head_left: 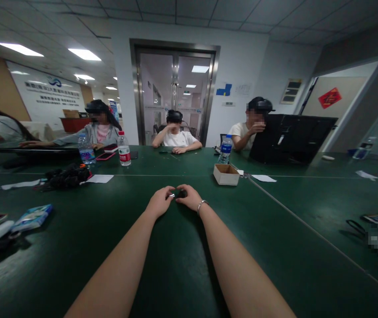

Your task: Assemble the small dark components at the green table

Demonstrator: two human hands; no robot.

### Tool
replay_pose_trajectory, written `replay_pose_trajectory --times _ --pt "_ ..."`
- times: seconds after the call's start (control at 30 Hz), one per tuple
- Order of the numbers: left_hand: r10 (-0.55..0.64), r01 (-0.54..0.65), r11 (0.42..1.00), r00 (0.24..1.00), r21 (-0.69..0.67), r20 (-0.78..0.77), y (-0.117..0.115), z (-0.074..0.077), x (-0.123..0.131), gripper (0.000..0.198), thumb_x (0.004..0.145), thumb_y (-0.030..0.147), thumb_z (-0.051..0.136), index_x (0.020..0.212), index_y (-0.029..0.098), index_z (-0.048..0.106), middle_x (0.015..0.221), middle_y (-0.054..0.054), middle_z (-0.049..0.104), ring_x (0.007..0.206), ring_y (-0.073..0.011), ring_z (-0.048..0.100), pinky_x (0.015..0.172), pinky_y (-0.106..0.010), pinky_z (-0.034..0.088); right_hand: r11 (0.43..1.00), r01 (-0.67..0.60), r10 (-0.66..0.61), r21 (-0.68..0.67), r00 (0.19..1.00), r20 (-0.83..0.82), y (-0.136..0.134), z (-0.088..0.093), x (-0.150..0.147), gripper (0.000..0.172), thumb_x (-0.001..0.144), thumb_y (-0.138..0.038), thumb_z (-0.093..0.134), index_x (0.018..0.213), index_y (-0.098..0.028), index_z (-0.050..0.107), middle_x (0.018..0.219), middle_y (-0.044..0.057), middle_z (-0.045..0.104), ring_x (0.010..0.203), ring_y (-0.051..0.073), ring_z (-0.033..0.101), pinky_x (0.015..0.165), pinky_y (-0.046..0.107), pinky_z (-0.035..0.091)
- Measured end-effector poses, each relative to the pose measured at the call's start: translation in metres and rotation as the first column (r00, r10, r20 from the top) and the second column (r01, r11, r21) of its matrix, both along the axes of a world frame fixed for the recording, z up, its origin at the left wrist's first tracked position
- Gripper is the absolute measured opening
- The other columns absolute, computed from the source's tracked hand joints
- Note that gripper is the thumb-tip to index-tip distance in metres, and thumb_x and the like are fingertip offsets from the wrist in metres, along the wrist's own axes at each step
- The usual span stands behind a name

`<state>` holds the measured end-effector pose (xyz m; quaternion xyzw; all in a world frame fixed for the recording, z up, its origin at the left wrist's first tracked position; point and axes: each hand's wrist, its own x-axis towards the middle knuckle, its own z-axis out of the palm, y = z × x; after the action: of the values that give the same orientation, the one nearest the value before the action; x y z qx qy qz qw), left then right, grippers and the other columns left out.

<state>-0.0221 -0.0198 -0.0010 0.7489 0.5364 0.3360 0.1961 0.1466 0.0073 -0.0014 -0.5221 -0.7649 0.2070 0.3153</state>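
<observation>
Both my arms reach forward over the green table, and the hands nearly meet in the middle. My left hand [161, 202] is closed in a pinch on a small shiny silver piece [172, 195], too small to name. Just to its right, my right hand [190, 198] curls its thumb and fingers around a small black object [182, 194]. Its kind cannot be made out, as the fingers partly cover it. A silver bracelet [201, 206] circles my right wrist. Whether the two small pieces touch is unclear.
An open cardboard box [226, 177] stands beyond my right hand, near a blue-labelled water bottle [225, 149]. A red-capped bottle [124, 150] and black cables [67, 176] lie to the left. Several people sit across the green table [175, 274]; a large monitor [290, 138] stands at right.
</observation>
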Motion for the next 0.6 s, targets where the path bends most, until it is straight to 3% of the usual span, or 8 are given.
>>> replay_pose_trajectory --times 0.13,0.23,0.3,0.43,0.5,0.6 --pt "0.118 -0.118 0.993 0.993 0.022 -0.01 0.001 0.002 -0.001 0.032 0.085 0.028 0.038 0.111 0.027 0.056 0.105 -0.007 0.055 0.096 -0.0197 0.053 0.085 -0.034 0.042 0.996 0.065 -0.063 -0.056 0.997 0.043 -0.003 0.004 0.003 0.035 0.057 -0.033 0.074 0.086 -0.016 0.065 0.091 0.004 0.055 0.073 0.013 0.051 0.07 0.027 0.043" --pt "0.154 -0.15 0.987 0.983 -0.053 0.095 0.001 0.007 -0.002 0.029 0.085 0.027 0.037 0.101 0.025 0.06 0.098 -0.006 0.057 0.091 -0.0188 0.054 0.083 -0.034 0.042 0.998 0.051 -0.052 -0.035 0.998 -0.03 -0.007 0.006 0.002 0.03 0.063 -0.033 0.07 0.088 -0.019 0.065 0.084 0.001 0.059 0.071 0.013 0.053 0.069 0.026 0.043" --pt "0.15 -0.126 0.987 0.949 -0.101 0.276 0.002 0.01 -0.001 0.026 0.083 0.027 0.04 0.099 0.021 0.059 0.091 -0.006 0.059 0.085 -0.0172 0.055 0.078 -0.032 0.043 0.999 0.038 -0.039 -0.011 0.996 -0.076 -0.008 0.005 0.0 0.029 0.066 -0.029 0.067 0.094 -0.019 0.064 0.082 0.0 0.061 0.072 0.012 0.053 0.069 0.026 0.043" --pt "0.128 -0.041 0.988 0.754 -0.148 0.644 0.005 0.009 0.003 0.028 0.074 0.033 0.055 0.096 0.016 0.055 0.087 -0.006 0.06 0.08 -0.0161 0.057 0.071 -0.029 0.046 0.999 0.019 -0.019 0.029 1.0 -0.002 -0.007 0.003 -0.004 0.031 0.065 -0.032 0.069 0.093 -0.02 0.066 0.084 0.002 0.06 0.073 0.013 0.053 0.068 0.025 0.041" --pt "0.09 0.002 0.992 0.698 -0.126 0.71 0.007 0.006 0.004 0.031 0.067 0.035 0.063 0.09 0.015 0.055 0.086 -0.006 0.061 0.082 -0.0165 0.058 0.072 -0.029 0.046 0.999 0.011 -0.014 0.048 0.998 0.067 -0.006 0.002 -0.007 0.03 0.064 -0.037 0.068 0.089 -0.019 0.067 0.081 0.002 0.058 0.071 0.013 0.051 0.064 0.025 0.04" --pt "-0.006 0.051 0.998 0.725 -0.044 0.689 0.009 0.001 0.006 0.031 0.061 0.035 0.069 0.08 0.015 0.056 0.084 -0.005 0.061 0.083 -0.0167 0.058 0.075 -0.03 0.047 0.998 0.005 -0.014 0.061 0.988 0.151 -0.007 0.003 -0.009 0.03 0.066 -0.043 0.066 0.084 -0.019 0.068 0.074 0.002 0.054 0.064 0.012 0.047 0.057 0.024 0.036"
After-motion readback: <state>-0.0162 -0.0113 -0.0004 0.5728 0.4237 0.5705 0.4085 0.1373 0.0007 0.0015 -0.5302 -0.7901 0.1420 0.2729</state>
